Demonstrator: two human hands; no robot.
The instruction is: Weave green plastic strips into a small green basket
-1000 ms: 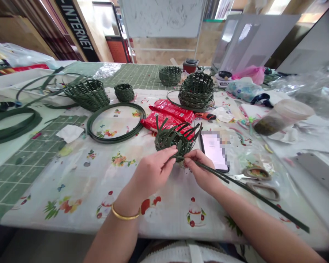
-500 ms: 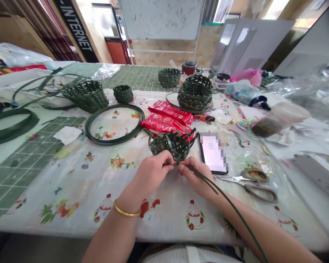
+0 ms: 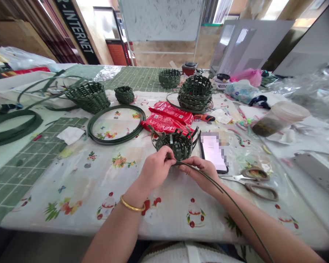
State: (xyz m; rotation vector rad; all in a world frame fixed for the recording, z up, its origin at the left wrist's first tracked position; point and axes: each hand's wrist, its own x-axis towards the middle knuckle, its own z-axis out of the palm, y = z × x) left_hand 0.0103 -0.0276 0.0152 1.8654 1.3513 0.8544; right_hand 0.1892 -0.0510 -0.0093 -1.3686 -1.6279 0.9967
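A small, unfinished dark green woven basket (image 3: 178,145) is just beyond my fingers, loose strip ends sticking up around its far rim. At the basket's near edge, my left hand (image 3: 157,167) has thumb and fingers pinched on green weaving strips. My right hand (image 3: 202,174) is closed on the same strips (image 3: 212,179) a little to the right, its fingertips partly beneath them. The strips trail over my right forearm toward the table's front edge. My fingers cover part of the basket's near side.
Right of my hands lie a phone (image 3: 213,151) and scissors (image 3: 256,182). Red packets (image 3: 167,122) lie behind the basket, with a coil of green strip (image 3: 91,133) to the left. Farther back stand finished-looking baskets (image 3: 196,93). A plastic tub (image 3: 279,118) is at the right.
The basket and my left hand have shifted slightly right. The strips now lie closer along my right hand and forearm. Both hands keep their pinch at the near edge.
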